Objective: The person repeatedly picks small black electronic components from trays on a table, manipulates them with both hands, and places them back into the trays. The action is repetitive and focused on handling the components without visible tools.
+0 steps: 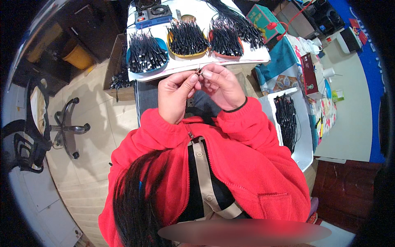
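In front of my chest, at the near edge of the white table [247, 57], my left hand [176, 94] and my right hand [225, 87] meet fingertip to fingertip. Both are closed in a pinch on a small, thin, wire-like piece [199, 71]; its full shape is hidden by my fingers. Just beyond them are bundles of short black cables in a blue tray [163, 46], a yellow tray [187, 55] and a red tray [226, 56]. A black band circles my right wrist.
Long black cables [236, 20] lie behind the trays, near a blue device [153, 19]. At right, a white foam box [302, 142] holds more black cables. A cardboard box [119, 61] stands left of the table. A wheeled chair [68, 128] is on the floor.
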The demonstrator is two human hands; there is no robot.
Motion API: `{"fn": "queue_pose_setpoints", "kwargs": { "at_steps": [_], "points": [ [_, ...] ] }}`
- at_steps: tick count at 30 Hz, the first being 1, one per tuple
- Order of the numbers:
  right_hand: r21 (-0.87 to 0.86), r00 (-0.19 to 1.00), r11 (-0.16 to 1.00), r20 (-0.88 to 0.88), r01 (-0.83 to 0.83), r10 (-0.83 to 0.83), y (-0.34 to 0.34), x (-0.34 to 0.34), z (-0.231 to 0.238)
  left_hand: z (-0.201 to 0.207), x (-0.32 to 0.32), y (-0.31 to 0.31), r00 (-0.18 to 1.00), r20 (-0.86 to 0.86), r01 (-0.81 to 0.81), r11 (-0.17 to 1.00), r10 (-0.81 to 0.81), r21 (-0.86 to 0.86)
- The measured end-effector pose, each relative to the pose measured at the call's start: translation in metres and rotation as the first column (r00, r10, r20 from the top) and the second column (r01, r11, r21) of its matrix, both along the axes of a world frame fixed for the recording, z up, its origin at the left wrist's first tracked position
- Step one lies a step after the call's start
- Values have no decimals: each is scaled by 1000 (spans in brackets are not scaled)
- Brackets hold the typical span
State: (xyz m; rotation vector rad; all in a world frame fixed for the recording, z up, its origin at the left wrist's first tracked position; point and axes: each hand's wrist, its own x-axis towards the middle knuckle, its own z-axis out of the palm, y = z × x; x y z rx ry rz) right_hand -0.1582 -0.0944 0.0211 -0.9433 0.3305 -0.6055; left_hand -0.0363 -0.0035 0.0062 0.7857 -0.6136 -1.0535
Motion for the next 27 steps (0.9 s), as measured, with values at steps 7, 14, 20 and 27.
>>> {"fn": "queue_pose_setpoints", "kwargs": {
  "at_steps": [7, 14, 20, 27],
  "points": [
    [-41, 995, 998, -89, -45, 41, -4, -9, 6, -2, 12, 0, 964, -39, 267, 959, -264, 91],
    [211, 982, 959, -3, -186, 191, -18, -10, -17, -6, 16, -3, 922, 208, 298, 940, -328, 165],
    [-126, 929, 976, -349, -179, 126, -83, -26, -34, -18, 20, -16, 904, 215, 313, 914, -370, 258],
    [-907, 247, 147, -259, -395, -934, -300, -40, -31, -26, 22, -30, 954, 31, 276, 915, -298, 294]
  ]
}}
